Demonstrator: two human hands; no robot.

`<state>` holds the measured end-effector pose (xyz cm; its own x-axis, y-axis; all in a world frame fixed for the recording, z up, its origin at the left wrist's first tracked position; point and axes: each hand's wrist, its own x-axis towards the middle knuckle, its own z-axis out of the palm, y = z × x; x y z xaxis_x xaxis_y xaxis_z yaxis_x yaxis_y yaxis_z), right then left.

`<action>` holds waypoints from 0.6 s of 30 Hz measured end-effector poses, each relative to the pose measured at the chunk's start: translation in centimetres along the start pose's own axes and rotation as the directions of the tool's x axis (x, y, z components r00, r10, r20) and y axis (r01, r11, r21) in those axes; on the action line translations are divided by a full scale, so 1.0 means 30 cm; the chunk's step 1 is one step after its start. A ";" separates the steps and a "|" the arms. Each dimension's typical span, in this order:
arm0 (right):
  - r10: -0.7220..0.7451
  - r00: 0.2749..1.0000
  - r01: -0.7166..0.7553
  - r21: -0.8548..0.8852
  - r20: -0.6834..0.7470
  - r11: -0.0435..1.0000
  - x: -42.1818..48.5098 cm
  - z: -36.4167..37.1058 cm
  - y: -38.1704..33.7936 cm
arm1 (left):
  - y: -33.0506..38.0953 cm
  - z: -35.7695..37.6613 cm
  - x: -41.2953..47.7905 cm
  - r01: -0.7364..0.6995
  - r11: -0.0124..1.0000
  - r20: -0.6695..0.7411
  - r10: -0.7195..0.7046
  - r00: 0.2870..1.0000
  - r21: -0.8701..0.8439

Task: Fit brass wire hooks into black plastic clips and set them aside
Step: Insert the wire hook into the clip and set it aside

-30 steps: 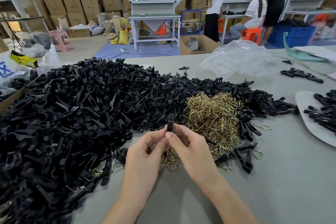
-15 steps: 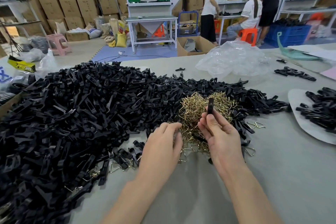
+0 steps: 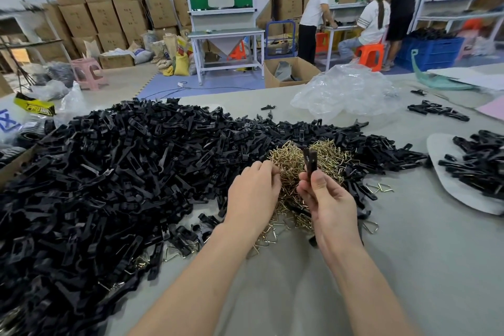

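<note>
Right hand (image 3: 331, 200) pinches black clip (image 3: 312, 162) upright, middle of frame, ready for hook. Left hand (image 3: 253, 189), curled, digs in brass hook pile (image 3: 286, 163); holding one? Cannot tell.

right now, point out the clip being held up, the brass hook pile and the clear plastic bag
black plastic clip (image 3: 311, 161), head view, on its raised upper half
brass wire hook pile (image 3: 291, 159), head view, on its uncovered upper left part
clear plastic bag (image 3: 344, 90), head view, on its crumpled middle
</note>
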<state>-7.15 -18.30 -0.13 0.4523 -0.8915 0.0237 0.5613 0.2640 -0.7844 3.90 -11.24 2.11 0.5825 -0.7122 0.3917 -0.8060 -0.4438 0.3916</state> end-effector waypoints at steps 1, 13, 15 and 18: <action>0.003 1.000 -0.003 -0.006 0.006 1.000 -0.001 0.002 0.001 | -0.007 -0.005 -0.010 0.022 0.999 -0.009 -0.022 1.000 -0.033; 0.009 0.999 -0.010 -0.026 -0.031 1.000 -0.005 0.003 0.012 | 0.036 0.015 0.032 -0.034 0.998 0.079 0.031 0.996 0.044; 0.006 0.999 -0.008 -0.046 -0.031 0.999 -0.007 0.004 0.014 | 0.038 0.021 0.038 -0.017 1.000 0.084 0.018 0.996 -0.004; 0.012 0.999 -0.014 -0.045 -0.039 0.999 -0.008 0.006 0.010 | 0.017 0.000 0.022 0.001 0.987 0.086 0.013 0.996 -0.163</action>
<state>-6.97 -17.93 -0.25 0.4317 -0.9020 -0.0104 0.5230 0.2596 -0.8119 3.87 -11.95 2.57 0.5606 -0.7620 0.3240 -0.7774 -0.3497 0.5228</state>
